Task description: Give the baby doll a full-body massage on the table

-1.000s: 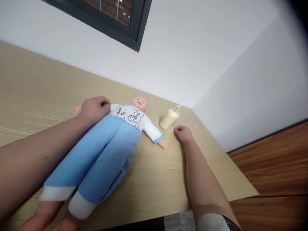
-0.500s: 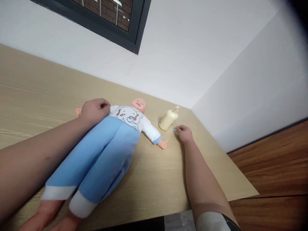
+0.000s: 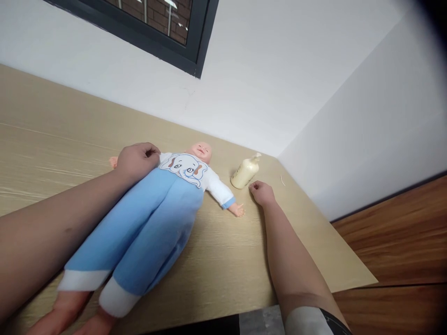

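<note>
A baby doll [image 3: 139, 223] lies on its back across the table, dressed in blue trousers and a white top with an elephant face. My left hand [image 3: 138, 160] is closed at the doll's upper arm on the left, its fingertips on the white sleeve [image 3: 165, 159]; the fingers' undersides are hidden. To the right, a cream pump bottle [image 3: 245, 172] stands upright. Just beside its base, my right hand [image 3: 262, 192] is closed in a pinch low over the table. Whatever lies between those fingertips is hidden.
The wood-grain table [image 3: 223, 260] meets a white wall [image 3: 251, 83] at the back, below a dark window frame [image 3: 199, 42]. A thin pale strip [image 3: 282, 180] lies near the right edge. Brown wood panels [image 3: 394, 232] stand beyond that edge.
My right hand has shifted slightly left, closer to the bottle. A small light-blue bit at its fingertips no longer shows. My left hand and the doll have stayed put.
</note>
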A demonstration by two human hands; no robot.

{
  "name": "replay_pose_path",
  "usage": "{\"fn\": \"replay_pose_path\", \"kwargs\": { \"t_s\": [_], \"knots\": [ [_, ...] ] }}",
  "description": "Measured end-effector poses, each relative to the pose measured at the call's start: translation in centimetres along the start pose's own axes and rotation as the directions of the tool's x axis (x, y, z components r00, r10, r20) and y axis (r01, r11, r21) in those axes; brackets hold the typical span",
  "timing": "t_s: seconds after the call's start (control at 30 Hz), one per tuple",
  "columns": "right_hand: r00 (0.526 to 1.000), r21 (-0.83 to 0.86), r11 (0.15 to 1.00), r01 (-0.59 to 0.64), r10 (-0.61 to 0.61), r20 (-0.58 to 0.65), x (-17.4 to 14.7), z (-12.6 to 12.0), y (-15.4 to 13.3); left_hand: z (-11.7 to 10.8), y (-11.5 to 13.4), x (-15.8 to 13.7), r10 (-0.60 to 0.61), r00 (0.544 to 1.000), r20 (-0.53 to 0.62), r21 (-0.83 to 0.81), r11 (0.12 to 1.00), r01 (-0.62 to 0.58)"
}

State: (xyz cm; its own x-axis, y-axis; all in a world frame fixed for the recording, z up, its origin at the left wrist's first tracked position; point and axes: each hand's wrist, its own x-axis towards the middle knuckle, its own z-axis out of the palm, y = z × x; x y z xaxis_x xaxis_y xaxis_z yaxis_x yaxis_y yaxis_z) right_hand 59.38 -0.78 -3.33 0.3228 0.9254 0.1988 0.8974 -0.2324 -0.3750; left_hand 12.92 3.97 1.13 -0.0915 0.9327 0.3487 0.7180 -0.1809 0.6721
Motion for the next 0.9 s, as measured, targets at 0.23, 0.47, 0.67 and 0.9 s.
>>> {"fn": "replay_pose_path", "kwargs": {
  "t_s": [0.23,0.47,0.67,0.9],
  "knots": [
    [0.999,0.102,0.995,-0.024,0.029,-0.041,0.0,0.0,0.5,0.0,-0.2,0.1,0.007,1.000,0.010,-0.010,1.000,-0.007],
    [0.950,0.328,0.943,-0.064,0.158,-0.269,-0.6,-0.8,1.1,-0.3,-0.3,0.1,0.032,0.999,0.001,0.035,0.999,-0.032],
    [0.827,0.427,0.903,0.053,0.200,-0.525,-2.1,-2.4,-1.3,-0.2,-0.6,0.6,0.153,0.988,-0.014,0.037,0.988,-0.153],
    [0.676,0.283,0.865,0.414,-0.084,-0.732,-5.2,-5.6,-7.8,-0.6,0.4,1.3,0.179,0.923,0.341,-0.089,0.983,-0.158]
  ]
}}
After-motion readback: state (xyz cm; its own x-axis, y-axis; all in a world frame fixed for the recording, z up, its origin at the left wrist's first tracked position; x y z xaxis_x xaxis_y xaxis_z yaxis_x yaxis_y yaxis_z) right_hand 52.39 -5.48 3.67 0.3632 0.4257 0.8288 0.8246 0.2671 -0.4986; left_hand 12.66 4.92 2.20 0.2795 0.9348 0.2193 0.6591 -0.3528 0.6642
